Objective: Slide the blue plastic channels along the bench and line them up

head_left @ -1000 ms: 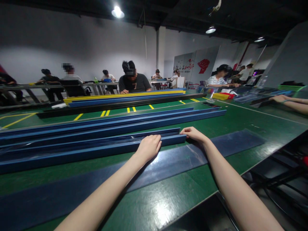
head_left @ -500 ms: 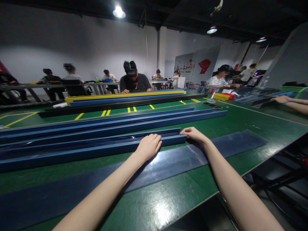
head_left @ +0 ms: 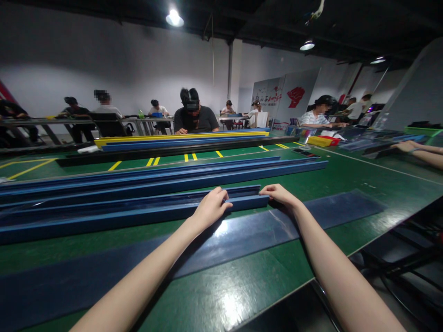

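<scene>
A long blue channel rail (head_left: 104,213) lies along the green table (head_left: 242,286) in front of me. My left hand (head_left: 209,208) rests on its near wall close to the right end, fingers curled over the top edge. My right hand (head_left: 279,193) is at the rail's right end, its fingers bent against the end face. A flat dark blue strip (head_left: 242,233) lies on the table under my forearms.
More long blue rails (head_left: 173,177) lie further back, then a black rail (head_left: 173,150) and a yellow and blue one (head_left: 180,137). Several people sit at tables beyond. Another person's arm (head_left: 420,152) reaches in at the right. The table edge drops off at lower right.
My left hand has slid slightly left along the rail and its fingers now curl further over the top edge. My right hand stays at the rail's end.
</scene>
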